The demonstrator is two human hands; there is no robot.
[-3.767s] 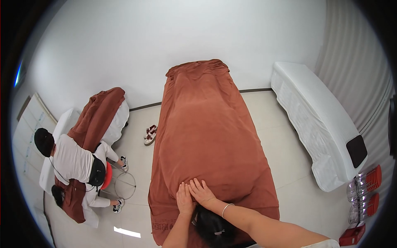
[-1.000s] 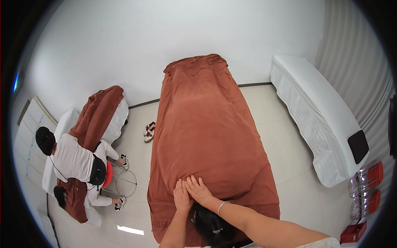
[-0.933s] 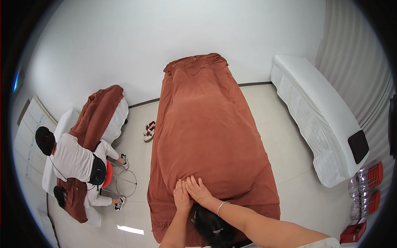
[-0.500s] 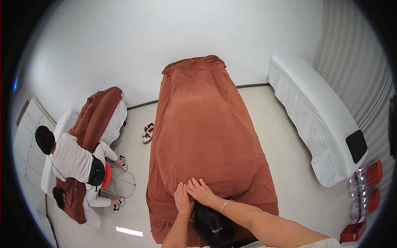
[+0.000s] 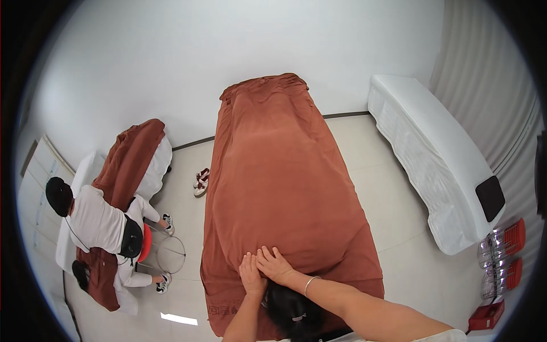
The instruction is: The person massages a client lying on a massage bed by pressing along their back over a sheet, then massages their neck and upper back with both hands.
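A person lies under a reddish-brown sheet (image 5: 285, 188) on the bed in front of me; only the dark, tied hair (image 5: 293, 308) shows at the near end. My left hand (image 5: 252, 275) lies on the sheet just beyond the head, its fingers stretched out. Beside it and touching it, my right hand (image 5: 274, 265) presses on the sheet with fingers extended and slightly apart. A light bracelet (image 5: 310, 285) circles my right wrist. Neither hand holds anything.
At the left, a co-worker in white (image 5: 99, 219) sits on a red stool (image 5: 146, 244) beside another person under a brown sheet (image 5: 128, 165). Shoes (image 5: 201, 182) stand on the floor. A white bed (image 5: 439, 154) and red-and-wire racks (image 5: 501, 251) are at the right.
The view has shifted very slightly. My hands remain in the same place on the sheet.
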